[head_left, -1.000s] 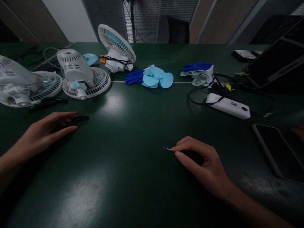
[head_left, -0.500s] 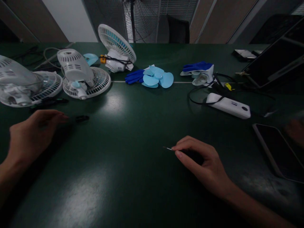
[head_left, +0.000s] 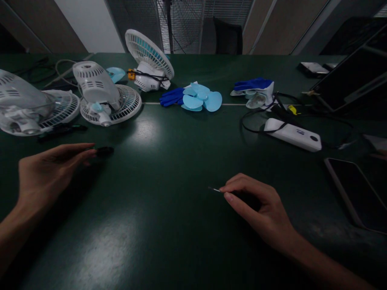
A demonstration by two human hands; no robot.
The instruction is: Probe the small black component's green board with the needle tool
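Note:
My left hand (head_left: 57, 167) reaches to a small black object (head_left: 105, 151) on the dark green table, its thumb and fingertips closed on the object's left end. What kind of object this is cannot be made out in the dim light. Between the thumb and forefinger of my right hand (head_left: 256, 201) is a thin metal rod (head_left: 215, 189); its slim tip points left, and the rest is hidden in the hand. Just beyond my left hand lies a dark, slender tool (head_left: 65, 129), beside two white fans (head_left: 102, 86) resting face down.
A third fan (head_left: 148, 60) stands farther back. Light blue fan blades (head_left: 202, 98) lie by blue gloves (head_left: 172, 97); another glove pair (head_left: 255, 90) is to the right. A white power bank-like device (head_left: 293, 135), a phone (head_left: 356, 193) and a dark screen (head_left: 353, 76) occupy the right side.
My left hand has moved slightly right and its fingertips have closed on the small black object. The right hand stays put with the rod. Another person's hand at the right edge has drawn back.

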